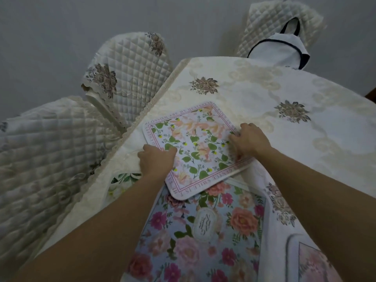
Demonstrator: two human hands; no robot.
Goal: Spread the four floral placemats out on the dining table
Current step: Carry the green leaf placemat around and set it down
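Here, beside a quilted chair (61, 149), the left hand (156, 159) grips the left edge of the pink mat (195, 143); the right hand (250, 141) pinches its right edge. The mat lies askew on the worktop (284, 88), toward its left side, near corner overlapping a blue mat (203, 231).

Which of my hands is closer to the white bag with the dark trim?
Right. The right hand holds the pink-bordered placemat's right edge, on the white bag's side; the left hand holds its left edge, farther off.
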